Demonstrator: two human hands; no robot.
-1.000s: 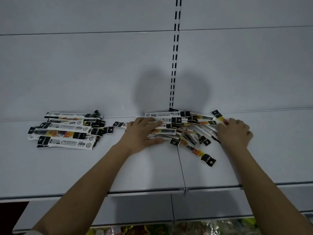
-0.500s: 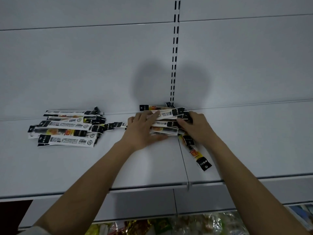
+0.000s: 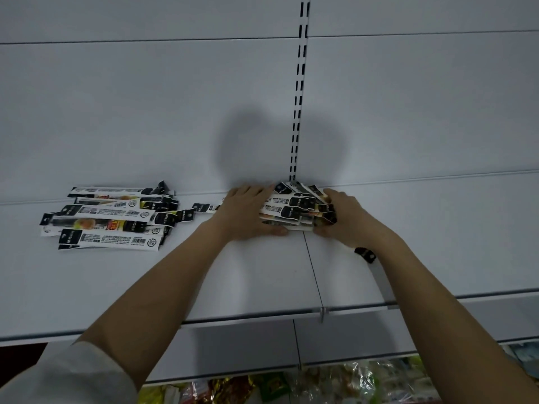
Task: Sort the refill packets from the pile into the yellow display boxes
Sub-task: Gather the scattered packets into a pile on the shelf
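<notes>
On the white shelf (image 3: 262, 281), the left hand (image 3: 248, 212) and right hand (image 3: 341, 217) clasp a bunch of refill packets (image 3: 294, 209) between them; a second pile (image 3: 110, 218) lies left of it, and one packet (image 3: 364, 254) seems partly under the right wrist.

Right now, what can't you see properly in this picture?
All in the head view:
- Yellow boxes: none in frame.
- Bunch of packets: its ends are covered by the left hand and right hand.
- One stray packet: mostly hidden under the right forearm.
- Print on the left pile: too small to read.
- Goods below the shelf: blurred, cut off by the bottom edge.
</notes>
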